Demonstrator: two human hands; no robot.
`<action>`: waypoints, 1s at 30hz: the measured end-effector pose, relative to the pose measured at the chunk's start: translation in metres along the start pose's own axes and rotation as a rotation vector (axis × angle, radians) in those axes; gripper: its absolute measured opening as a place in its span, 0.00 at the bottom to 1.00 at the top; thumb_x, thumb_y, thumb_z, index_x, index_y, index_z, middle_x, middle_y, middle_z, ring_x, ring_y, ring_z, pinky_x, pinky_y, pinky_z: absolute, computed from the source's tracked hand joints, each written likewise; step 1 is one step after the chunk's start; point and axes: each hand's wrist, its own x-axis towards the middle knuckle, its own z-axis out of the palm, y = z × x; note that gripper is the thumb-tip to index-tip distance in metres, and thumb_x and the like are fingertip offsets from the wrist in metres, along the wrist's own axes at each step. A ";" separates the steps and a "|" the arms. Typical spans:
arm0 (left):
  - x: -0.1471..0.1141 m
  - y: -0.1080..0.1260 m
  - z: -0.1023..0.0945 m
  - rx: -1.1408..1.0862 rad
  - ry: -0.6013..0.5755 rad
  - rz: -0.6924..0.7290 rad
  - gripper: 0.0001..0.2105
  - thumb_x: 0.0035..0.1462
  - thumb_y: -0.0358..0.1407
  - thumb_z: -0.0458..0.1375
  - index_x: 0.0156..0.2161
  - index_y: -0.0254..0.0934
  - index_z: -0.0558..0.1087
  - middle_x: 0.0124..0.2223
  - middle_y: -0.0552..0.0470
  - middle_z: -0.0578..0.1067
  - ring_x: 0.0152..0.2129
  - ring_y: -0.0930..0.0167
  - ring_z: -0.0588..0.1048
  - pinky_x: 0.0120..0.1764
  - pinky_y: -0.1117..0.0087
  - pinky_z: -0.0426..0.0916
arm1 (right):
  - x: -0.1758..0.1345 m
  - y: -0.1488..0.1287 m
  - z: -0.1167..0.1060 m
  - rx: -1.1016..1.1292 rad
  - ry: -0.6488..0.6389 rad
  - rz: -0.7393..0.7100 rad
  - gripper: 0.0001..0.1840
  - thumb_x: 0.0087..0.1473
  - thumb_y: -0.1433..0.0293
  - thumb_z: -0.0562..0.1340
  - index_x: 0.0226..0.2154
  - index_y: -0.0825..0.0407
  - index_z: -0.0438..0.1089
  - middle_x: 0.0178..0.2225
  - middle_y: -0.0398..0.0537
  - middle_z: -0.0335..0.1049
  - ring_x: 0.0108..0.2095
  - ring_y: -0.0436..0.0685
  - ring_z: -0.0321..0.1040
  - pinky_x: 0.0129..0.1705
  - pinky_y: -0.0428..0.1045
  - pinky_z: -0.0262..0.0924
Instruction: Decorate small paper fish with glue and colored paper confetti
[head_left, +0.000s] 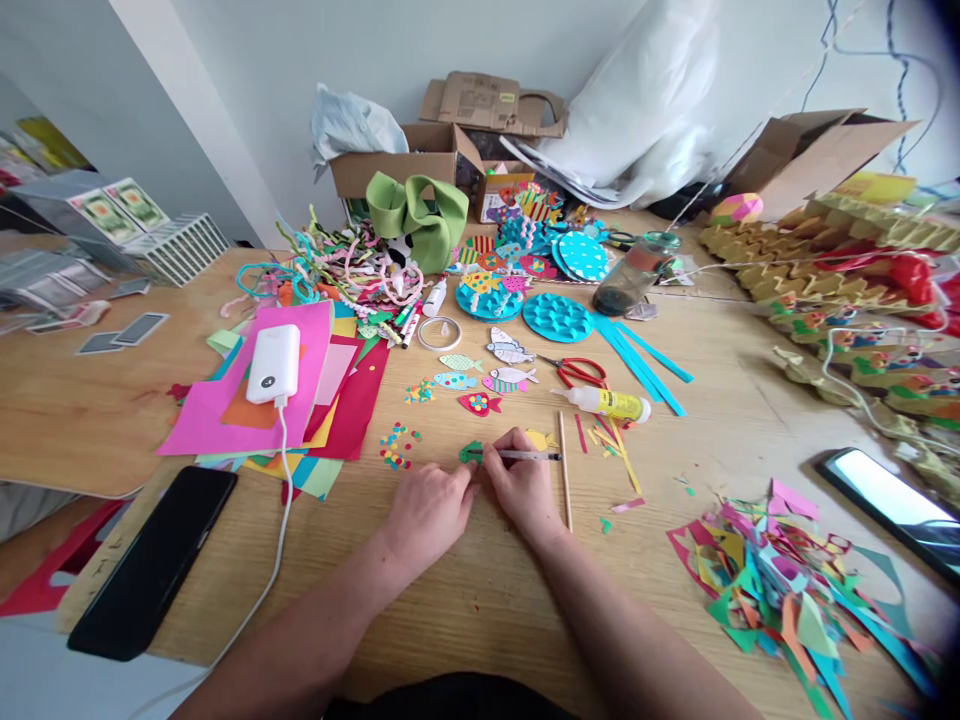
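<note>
My right hand [521, 490] is closed around a slim pen [529, 455], its tip at a small green paper fish [470, 452] lying on the table. Curled beside it, my left hand [431, 508] presses the near edge of that fish down with its fingertips. Partly behind my right hand lies a yellow paper fish [541, 440]. A thin wooden stick [565, 475] rests just right of the pen. Farther up are several decorated paper fish, among them a red one [479, 403] and a striped one [511, 379]. Coloured paper dots [397, 447] are scattered left of the hands.
A glue bottle [611, 403] and red-handled scissors [581, 372] lie beyond my right hand. Coloured paper sheets [352, 410] under a white power bank [273, 363] are at left, near a black phone [154, 562]. Paper scraps [787, 580] heap at right; a glass jar [634, 275] lies behind.
</note>
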 end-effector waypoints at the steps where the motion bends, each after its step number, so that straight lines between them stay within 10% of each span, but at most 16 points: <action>1: 0.000 0.000 0.000 0.000 0.002 0.002 0.12 0.66 0.37 0.50 0.47 0.38 0.74 0.36 0.43 0.79 0.35 0.61 0.79 0.39 0.64 0.70 | 0.000 0.000 0.000 0.000 -0.003 0.002 0.10 0.50 0.67 0.60 0.21 0.48 0.60 0.18 0.39 0.62 0.20 0.51 0.57 0.24 0.48 0.52; 30: -0.001 0.000 0.002 0.023 0.045 0.022 0.12 0.65 0.36 0.50 0.45 0.38 0.75 0.33 0.44 0.79 0.33 0.61 0.79 0.35 0.64 0.70 | -0.002 -0.002 -0.002 0.006 -0.009 0.002 0.10 0.50 0.68 0.60 0.21 0.48 0.59 0.18 0.38 0.60 0.20 0.51 0.57 0.24 0.48 0.51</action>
